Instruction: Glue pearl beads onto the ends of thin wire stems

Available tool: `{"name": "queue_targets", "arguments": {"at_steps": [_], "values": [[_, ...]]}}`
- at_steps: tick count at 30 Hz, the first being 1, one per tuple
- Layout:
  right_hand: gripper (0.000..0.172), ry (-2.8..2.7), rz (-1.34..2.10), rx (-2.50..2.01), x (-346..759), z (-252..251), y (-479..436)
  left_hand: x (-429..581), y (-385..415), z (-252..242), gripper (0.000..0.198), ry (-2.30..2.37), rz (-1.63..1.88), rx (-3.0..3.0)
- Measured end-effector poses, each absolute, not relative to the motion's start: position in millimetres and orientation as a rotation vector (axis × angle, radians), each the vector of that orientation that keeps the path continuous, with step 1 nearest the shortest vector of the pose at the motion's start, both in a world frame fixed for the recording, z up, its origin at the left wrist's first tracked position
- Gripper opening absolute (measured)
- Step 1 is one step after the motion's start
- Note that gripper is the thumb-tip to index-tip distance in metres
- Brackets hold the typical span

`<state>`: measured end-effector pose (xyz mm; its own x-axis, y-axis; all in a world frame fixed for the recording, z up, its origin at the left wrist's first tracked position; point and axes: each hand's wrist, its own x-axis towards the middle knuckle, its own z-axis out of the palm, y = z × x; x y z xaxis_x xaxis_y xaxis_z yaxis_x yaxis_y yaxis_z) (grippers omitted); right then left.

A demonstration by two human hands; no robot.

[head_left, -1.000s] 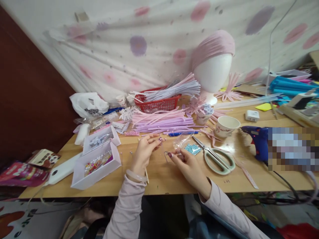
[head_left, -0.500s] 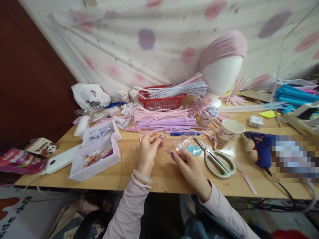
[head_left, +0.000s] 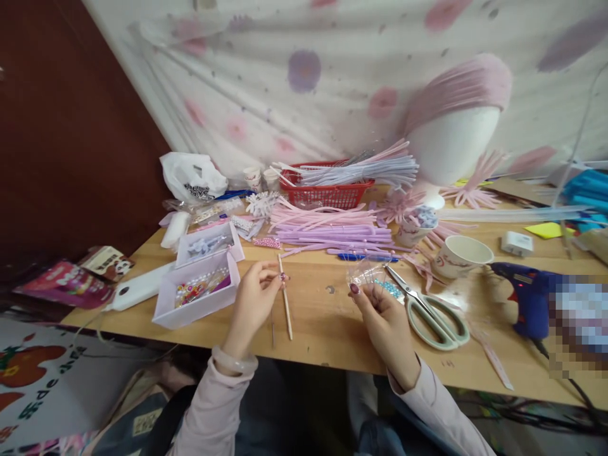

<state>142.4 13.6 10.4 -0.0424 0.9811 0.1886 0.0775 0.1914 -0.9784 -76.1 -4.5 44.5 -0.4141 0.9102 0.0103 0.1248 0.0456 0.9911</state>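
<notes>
My left hand (head_left: 254, 297) is closed in a pinch, thumb against fingertips, over a slim white stick (head_left: 287, 310). Whether it touches the stick, or what is in the pinch, I cannot make out. My right hand (head_left: 382, 316) is also pinched, its fingertips at a crinkled clear plastic bag (head_left: 365, 272). What those fingers hold is too small to see. Blue beads (head_left: 390, 288) show just behind the right hand. Green-handled scissors (head_left: 432, 316) lie open to its right. A small metallic piece (head_left: 330, 289) rests on the table between both hands.
Boxes of beads (head_left: 194, 304) and pale pieces (head_left: 204, 244) stand left. Pink and purple pipe cleaners (head_left: 332, 237) lie behind, before a red basket (head_left: 327, 193). To the right are a paper cup (head_left: 463, 256), a blue glue gun (head_left: 527, 297) and a foam head (head_left: 458, 145).
My hands have moved apart, the left one going left and the right one slightly right. The white stick now shows by the left hand. The whole view has shifted.
</notes>
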Motion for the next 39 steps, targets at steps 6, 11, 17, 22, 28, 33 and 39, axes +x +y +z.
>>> {"name": "queue_targets", "arguments": {"at_steps": [6,11,17,22,28,33,39], "values": [[0.039,-1.367,1.091,-1.11,141,9,13,-87,-9,27,0.023,1.763,1.366,1.126],[0.04,-1.361,1.094,-1.119,141,10,13,-81,-6,20,0.016,1.839,1.338,1.191],[0.037,-1.353,1.108,-1.142,143,11,11,-72,-6,18,0.019,1.905,1.304,1.234],[0.038,-1.354,1.104,-1.158,143,10,12,-67,-7,14,0.021,1.917,1.317,1.256],[0.041,-1.368,1.153,-1.177,142,12,9,-60,-14,29,0.01,1.848,1.403,1.24],[0.045,-1.523,1.373,-1.104,134,21,2,-26,-26,46,0.029,1.479,1.324,1.142],[0.05,-1.614,1.423,-1.021,132,19,3,-11,-27,48,0.029,1.382,1.382,1.031]]}}
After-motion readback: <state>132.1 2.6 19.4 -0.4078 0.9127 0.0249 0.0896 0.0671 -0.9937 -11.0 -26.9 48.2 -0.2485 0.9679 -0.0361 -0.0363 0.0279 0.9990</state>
